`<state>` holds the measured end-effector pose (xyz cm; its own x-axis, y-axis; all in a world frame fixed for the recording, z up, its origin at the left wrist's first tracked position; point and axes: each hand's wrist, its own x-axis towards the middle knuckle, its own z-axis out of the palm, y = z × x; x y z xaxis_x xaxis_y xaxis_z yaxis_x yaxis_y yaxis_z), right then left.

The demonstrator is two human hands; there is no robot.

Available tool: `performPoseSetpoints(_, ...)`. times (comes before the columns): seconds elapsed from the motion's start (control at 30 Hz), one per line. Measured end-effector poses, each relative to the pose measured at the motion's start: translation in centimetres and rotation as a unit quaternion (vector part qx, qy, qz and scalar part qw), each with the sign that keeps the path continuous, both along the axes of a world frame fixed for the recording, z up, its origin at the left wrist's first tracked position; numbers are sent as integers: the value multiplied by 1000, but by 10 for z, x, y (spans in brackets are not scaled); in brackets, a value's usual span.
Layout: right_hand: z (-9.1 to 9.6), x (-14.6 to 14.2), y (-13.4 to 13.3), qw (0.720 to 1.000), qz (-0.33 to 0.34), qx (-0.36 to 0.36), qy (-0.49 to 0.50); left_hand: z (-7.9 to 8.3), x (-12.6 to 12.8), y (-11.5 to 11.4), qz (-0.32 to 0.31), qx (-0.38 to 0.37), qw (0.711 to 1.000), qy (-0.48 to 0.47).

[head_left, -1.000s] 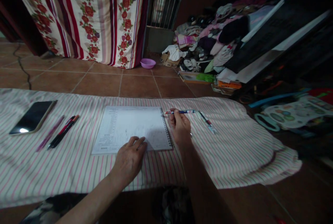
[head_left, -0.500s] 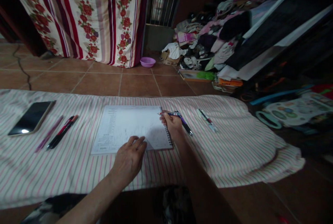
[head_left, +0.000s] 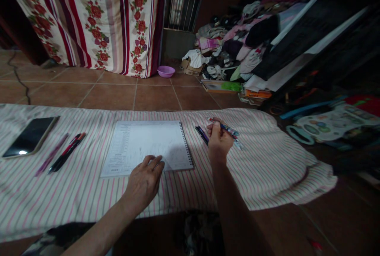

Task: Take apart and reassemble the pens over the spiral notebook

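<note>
A spiral notebook [head_left: 154, 141] lies on the striped cloth, with faint marks on its page and printed text along its left side. My left hand [head_left: 147, 176] rests on its lower edge, fingers loosely spread and holding nothing. To the right of the notebook, my right hand [head_left: 219, 141] is closed around a pen [head_left: 230, 130] with a dark patterned barrel. Under and beside that hand lies a pale pen [head_left: 238, 143], partly covered. Between the notebook and my right hand is a dark purple pen [head_left: 202, 134], its lower end hidden behind the hand.
At the left lie a phone [head_left: 29, 137], a purple pen [head_left: 52, 154] and a black and red pen [head_left: 67, 153]. The striped cloth [head_left: 267, 165] spans the low surface. Beyond are a purple basin [head_left: 166, 71], a floral curtain [head_left: 113, 22] and a heap of clothes [head_left: 234, 42].
My right hand has moved right with the pen, from the notebook's spiral edge to above the pale pen. My left hand stays on the notebook. The view has shifted slightly.
</note>
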<state>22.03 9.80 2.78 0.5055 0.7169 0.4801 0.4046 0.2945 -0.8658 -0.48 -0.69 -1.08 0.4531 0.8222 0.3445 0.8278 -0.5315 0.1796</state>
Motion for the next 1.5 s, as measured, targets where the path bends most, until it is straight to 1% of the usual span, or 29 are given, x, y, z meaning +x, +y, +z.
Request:
performPoseSetpoints(0.03,-2,7,0,999,-18,-9,-29,0,0,0,0,1,1000,2)
performPoseSetpoints(0.1,-9,22,0,989,-35,-48,-139,0,0,0,0,3,1000,7)
performPoseSetpoints(0.17,-19,37,-2,960,-36,-98,-260,1,0,0,-2,2,1000,11)
performPoseSetpoints(0.23,-29,49,-3,938,-14,-154,-310,1,0,0,-2,-1,1000,14)
performPoseSetpoints(0.3,-37,60,-4,926,17,-183,-331,0,-1,0,-3,-2,1000,15)
performPoseSetpoints(0.37,-41,69,-4,921,54,-175,-343,0,-1,0,-6,1,1000,14)
performPoseSetpoints(0.43,-42,76,-4,916,80,-149,-364,-1,-2,-1,-8,5,1000,13)
performPoseSetpoints(0.53,-39,83,-5,905,109,-124,-393,-2,-3,-1,-11,7,1000,13)
performPoseSetpoints(0.57,-37,84,-6,905,109,-122,-394,-2,-3,-1,-12,6,1000,14)
performPoseSetpoints(0.63,-31,85,-10,908,83,-120,-392,-3,-4,-1,-13,5,1000,16)
performPoseSetpoints(0.7,-22,85,-15,907,25,-124,-401,-3,-4,0,-13,4,1000,20)
performPoseSetpoints(0.77,-12,85,-19,892,-45,-148,-425,-4,-4,0,-10,3,1000,21)
performPoseSetpoints(0.83,-4,84,-21,866,-89,-179,-457,-4,-4,-1,-6,2,1000,23)
performPoseSetpoints(0.9,0,81,-20,844,-109,-204,-485,-4,-4,-1,-5,0,1000,26)
performPoseSetpoints(0.97,2,77,-18,825,-109,-241,-500,-4,-4,-2,-5,2,1000,28)
performPoseSetpoints(1.07,0,69,-12,806,-92,-340,-476,-3,-3,-2,-4,4,1000,26)
performPoseSetpoints(1.13,-2,63,-7,803,-83,-386,-447,-2,-3,-2,-2,3,1000,23)
performPoseSetpoints(1.2,-4,58,-2,808,-89,-399,-424,-2,-3,-2,-2,-1,1000,23)
performPoseSetpoints(1.3,-10,54,5,817,-99,-408,-395,-2,-4,-2,-4,-1,1000,26)
performPoseSetpoints(1.37,-15,52,9,822,-90,-410,-385,-3,-4,-2,-6,1,1000,26)
performPoseSetpoints(1.5,-25,53,11,831,-72,-388,-391,-5,-4,-2,-5,-4,1000,27)
